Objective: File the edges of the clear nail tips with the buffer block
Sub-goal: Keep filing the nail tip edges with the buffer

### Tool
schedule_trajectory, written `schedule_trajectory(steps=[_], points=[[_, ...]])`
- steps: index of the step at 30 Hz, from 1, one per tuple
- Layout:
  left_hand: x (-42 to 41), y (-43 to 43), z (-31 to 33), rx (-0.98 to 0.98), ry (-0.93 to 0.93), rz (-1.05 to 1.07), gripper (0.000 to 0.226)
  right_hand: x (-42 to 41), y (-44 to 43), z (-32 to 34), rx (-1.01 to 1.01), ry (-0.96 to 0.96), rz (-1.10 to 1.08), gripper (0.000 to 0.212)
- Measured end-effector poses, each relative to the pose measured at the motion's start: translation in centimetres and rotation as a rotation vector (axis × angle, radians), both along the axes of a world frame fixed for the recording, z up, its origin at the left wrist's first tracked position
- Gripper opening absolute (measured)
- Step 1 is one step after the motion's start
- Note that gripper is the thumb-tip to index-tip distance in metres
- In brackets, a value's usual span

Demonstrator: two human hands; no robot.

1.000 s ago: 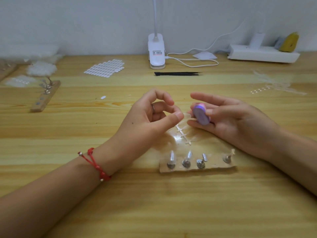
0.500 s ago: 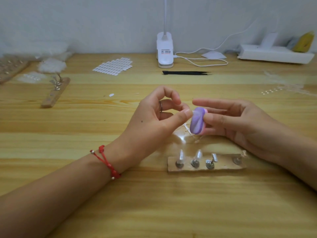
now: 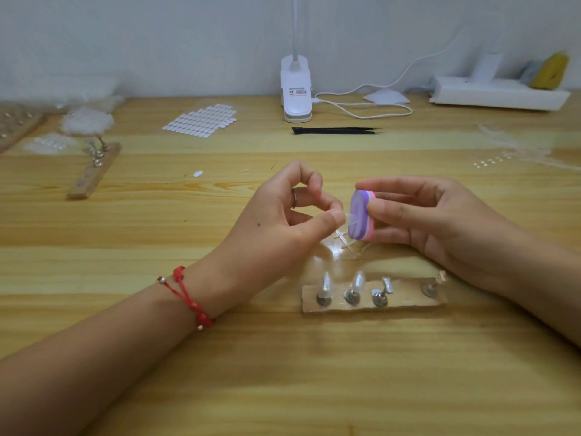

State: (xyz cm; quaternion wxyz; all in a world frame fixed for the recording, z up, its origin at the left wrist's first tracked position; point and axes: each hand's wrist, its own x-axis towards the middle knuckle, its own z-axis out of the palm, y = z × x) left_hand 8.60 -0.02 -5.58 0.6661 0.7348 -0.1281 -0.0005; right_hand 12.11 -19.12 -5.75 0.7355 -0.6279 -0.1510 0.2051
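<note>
**Tip meets block**

The left hand (image 3: 283, 221) pinches a clear nail tip (image 3: 346, 217) against the purple block (image 3: 358, 215), which the right hand (image 3: 440, 221) grips at three o'clock. Short, light strokes along the edge look wisest. At six o'clock, a wooden strip (image 3: 408, 302) on the worktop (image 3: 283, 372) carries pegs, two of them topped with tips.

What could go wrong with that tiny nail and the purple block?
The clear nail tip is barely pinched by the left hand, so the buffer block in the right hand could flick it away or scrape skin. That hand's wrist is close to the wooden strip and might knock its standing tips.
</note>
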Motion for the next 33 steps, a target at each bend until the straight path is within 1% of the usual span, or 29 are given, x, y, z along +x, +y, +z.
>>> schedule_trajectory(steps=[2, 4, 8, 12, 15, 17, 20, 26, 33], points=[[0.07, 0.09, 0.04, -0.026, 0.001, 0.043, 0.034, -0.06, 0.04, 0.03, -0.028, -0.013, 0.022, 0.034], [0.13, 0.09, -0.05, -0.014, 0.008, 0.04, 0.032, -0.13, 0.06, 0.07, -0.046, -0.022, 0.037, 0.034], [0.01, 0.05, -0.06, 0.034, 0.017, -0.007, 0.034, 0.07, -0.04, 0.05, 0.013, 0.009, -0.008, 0.032], [0.02, 0.11, -0.03, 0.015, 0.001, 0.038, 0.034, -0.05, 0.11, 0.12, -0.014, 0.002, 0.035, 0.032], [-0.02, 0.03, -0.12, 0.069, 0.0, -0.003, 0.034, 0.02, 0.03, 0.05, 0.004, 0.008, 0.008, 0.032], [0.05, 0.14, -0.07, 0.063, 0.002, 0.005, 0.034, 0.05, 0.02, 0.01, 0.016, 0.014, 0.0, 0.03], [0.22, 0.21, -0.08, 0.031, -0.006, 0.059, 0.034, -0.07, 0.1, 0.12, -0.023, -0.003, 0.034, 0.033], [-0.03, 0.11, -0.05, 0.057, 0.002, 0.01, 0.033, -0.01, 0.1, 0.06, -0.016, -0.01, 0.026, 0.034], [-0.02, 0.04, 0.04, 0.059, -0.004, 0.032, 0.033, 0.0, 0.05, 0.06, -0.032, -0.011, 0.042, 0.034]])
